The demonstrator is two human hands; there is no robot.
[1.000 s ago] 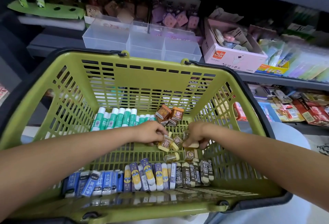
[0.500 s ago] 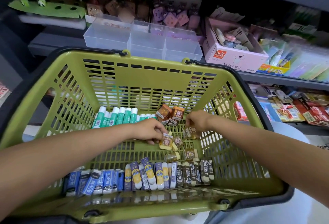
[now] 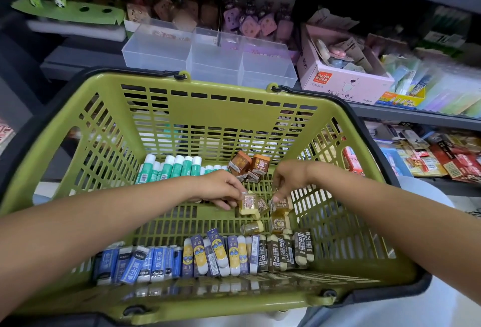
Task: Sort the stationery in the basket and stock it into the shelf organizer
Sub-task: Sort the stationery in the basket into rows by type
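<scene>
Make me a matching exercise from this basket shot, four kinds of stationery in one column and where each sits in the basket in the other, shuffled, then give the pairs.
Things:
1. green and white glue sticks
2. blue erasers
3. 2B erasers
4. orange boxes

Places:
A. near wall of the basket, right end of the row
B. far wall, left of centre
C. near wall, left end of the row
D. far wall, just above the left hand and right hand

Pairs: 1-B, 2-C, 3-A, 4-D
</scene>
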